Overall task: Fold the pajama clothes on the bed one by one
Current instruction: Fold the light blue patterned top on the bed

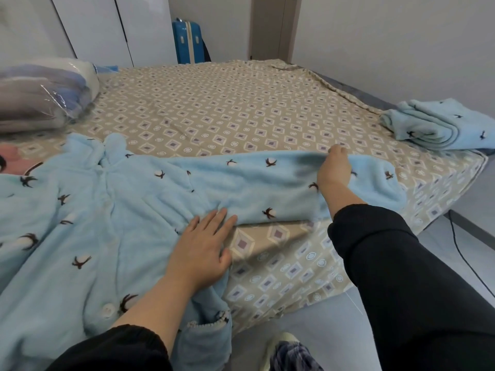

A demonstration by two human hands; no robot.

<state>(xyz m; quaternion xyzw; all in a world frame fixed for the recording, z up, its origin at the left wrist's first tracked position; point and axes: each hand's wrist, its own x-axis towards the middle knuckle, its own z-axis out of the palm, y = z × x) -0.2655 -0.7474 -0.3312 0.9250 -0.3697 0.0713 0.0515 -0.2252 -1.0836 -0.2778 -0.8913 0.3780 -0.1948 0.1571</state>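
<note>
The bed point(281, 274) is covered with a tan sheet point(227, 103) that has little squares and circles all over it. A fluffy light blue pajama top point(80, 215) lies spread out on the near left side. One sleeve point(254, 183) is stretched out to the right. A folded blue pajama piece point(434, 124) sits at the right edge. A clear plastic bag of folded bedding point(40, 89) rests at the far left. Something pink point(10, 156) peeks out beside the top.

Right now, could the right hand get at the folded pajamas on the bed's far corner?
Probably yes: only bare sheet lies between the right hand and the folded pajamas, though it grips the sleeve.
</note>
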